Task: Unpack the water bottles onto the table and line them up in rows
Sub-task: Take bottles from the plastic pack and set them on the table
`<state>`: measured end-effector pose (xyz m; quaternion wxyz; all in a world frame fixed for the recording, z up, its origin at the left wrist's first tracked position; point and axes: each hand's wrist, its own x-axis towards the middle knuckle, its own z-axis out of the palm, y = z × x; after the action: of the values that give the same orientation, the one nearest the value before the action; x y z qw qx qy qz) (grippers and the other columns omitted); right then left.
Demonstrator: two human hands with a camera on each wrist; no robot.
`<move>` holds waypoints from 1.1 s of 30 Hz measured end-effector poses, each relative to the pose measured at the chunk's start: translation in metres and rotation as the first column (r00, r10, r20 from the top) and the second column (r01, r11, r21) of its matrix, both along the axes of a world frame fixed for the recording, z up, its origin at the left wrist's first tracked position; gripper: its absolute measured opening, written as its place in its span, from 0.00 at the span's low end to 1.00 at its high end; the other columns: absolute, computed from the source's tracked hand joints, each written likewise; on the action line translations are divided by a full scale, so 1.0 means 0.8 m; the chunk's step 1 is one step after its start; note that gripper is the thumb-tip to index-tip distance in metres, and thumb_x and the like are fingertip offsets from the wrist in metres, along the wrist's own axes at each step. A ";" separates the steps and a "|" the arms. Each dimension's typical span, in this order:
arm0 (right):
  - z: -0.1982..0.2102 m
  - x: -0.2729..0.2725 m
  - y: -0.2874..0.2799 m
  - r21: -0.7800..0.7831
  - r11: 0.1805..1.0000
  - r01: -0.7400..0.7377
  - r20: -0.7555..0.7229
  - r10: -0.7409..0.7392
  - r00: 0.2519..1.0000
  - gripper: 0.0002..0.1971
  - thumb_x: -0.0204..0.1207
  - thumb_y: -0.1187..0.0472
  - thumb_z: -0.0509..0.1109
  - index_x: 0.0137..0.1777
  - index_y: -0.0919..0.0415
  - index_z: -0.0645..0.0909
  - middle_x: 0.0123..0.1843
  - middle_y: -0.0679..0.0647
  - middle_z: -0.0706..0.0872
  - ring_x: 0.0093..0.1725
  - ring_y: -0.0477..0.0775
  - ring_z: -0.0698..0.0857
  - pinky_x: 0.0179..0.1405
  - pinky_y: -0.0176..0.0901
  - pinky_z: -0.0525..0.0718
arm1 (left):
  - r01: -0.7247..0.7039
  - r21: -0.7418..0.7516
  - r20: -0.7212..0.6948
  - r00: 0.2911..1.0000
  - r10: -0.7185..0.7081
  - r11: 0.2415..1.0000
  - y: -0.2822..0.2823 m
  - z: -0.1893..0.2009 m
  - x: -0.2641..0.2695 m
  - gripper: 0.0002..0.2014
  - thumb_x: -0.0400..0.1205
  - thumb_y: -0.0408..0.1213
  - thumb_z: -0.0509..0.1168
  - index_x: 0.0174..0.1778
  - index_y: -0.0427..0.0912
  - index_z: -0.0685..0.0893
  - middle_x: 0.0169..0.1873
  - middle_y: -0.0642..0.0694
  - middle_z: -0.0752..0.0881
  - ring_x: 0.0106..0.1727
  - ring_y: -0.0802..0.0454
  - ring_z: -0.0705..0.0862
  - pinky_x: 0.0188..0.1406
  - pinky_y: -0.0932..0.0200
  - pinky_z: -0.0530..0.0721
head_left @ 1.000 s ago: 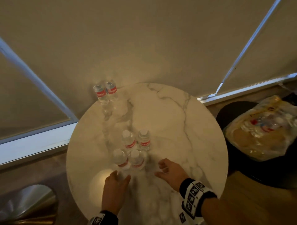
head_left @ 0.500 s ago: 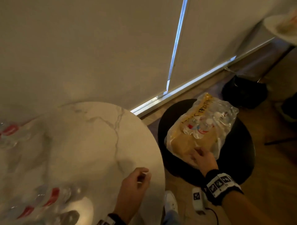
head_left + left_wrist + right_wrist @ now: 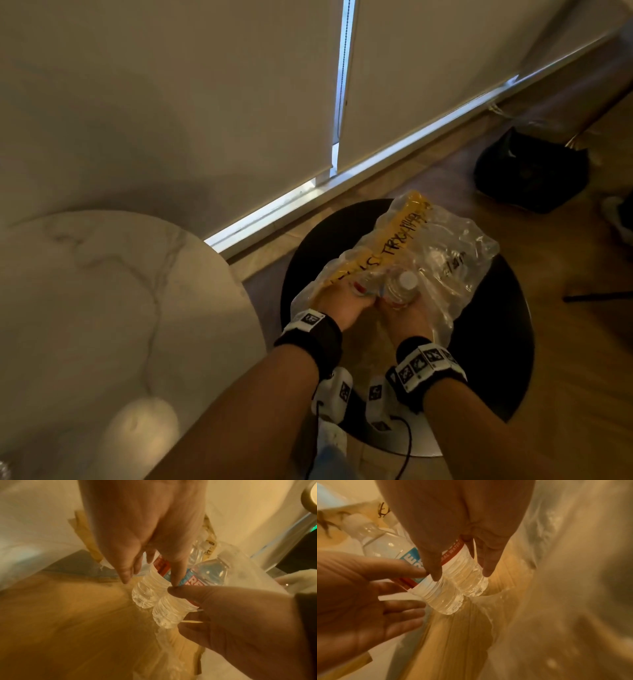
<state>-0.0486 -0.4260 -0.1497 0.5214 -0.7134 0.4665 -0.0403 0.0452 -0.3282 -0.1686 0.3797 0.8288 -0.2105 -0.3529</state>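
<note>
The torn clear plastic pack [image 3: 445, 253] with its yellow tape lies on a round black stool [image 3: 496, 342]. Both my hands are inside it. My left hand [image 3: 337, 305] [image 3: 150, 581] curls its thumb and fingers round one clear water bottle [image 3: 147, 593] with a red and blue label. Beside it, my right hand [image 3: 407, 318] [image 3: 462, 574] grips a second water bottle [image 3: 467, 580], whose white cap [image 3: 407, 281] shows in the head view. The two bottles touch side by side, bases toward me. The marble table [image 3: 120, 291] is at the left.
Cardboard [image 3: 68, 615] lines the bottom of the pack under the bottles. A black bag [image 3: 531, 171] sits on the wooden floor at the back right. Window blinds and a sill run behind the table and stool.
The view swung from the table with its standing bottles to the stool. Both hands left the table, reached into the pack, and each took hold of a bottle.
</note>
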 end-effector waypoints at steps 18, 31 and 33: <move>0.100 -0.095 0.175 -0.089 0.934 -0.345 0.004 0.347 0.938 0.24 0.69 0.57 0.82 0.64 0.53 0.79 0.60 0.53 0.89 0.60 0.56 0.86 0.62 0.53 0.84 | -0.270 -0.335 -0.103 0.963 0.250 0.903 0.241 0.120 -0.107 0.27 0.71 0.41 0.81 0.63 0.63 0.79 0.58 0.58 0.87 0.59 0.68 0.85 0.61 0.66 0.83; 0.104 -0.196 0.571 0.106 0.653 -0.750 0.031 0.752 0.658 0.29 0.65 0.54 0.85 0.66 0.48 0.80 0.61 0.46 0.87 0.61 0.49 0.86 0.59 0.39 0.84 | -0.690 -0.153 -0.045 0.720 0.693 0.707 0.687 0.132 -0.308 0.30 0.66 0.45 0.83 0.63 0.58 0.81 0.57 0.58 0.88 0.59 0.64 0.86 0.64 0.48 0.86; 0.098 -0.189 0.620 0.130 0.636 -0.761 0.047 0.762 0.645 0.30 0.65 0.56 0.85 0.67 0.50 0.79 0.62 0.49 0.87 0.62 0.52 0.86 0.64 0.48 0.87 | -0.750 -0.136 -0.013 0.655 0.755 0.648 0.729 0.135 -0.315 0.29 0.67 0.44 0.82 0.63 0.59 0.81 0.57 0.58 0.89 0.59 0.62 0.87 0.63 0.52 0.87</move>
<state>-0.1996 0.0701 -0.0711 0.5348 -0.8059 0.1274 0.2195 -0.2065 0.2547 -0.0602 0.5400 0.8226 0.1212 -0.1306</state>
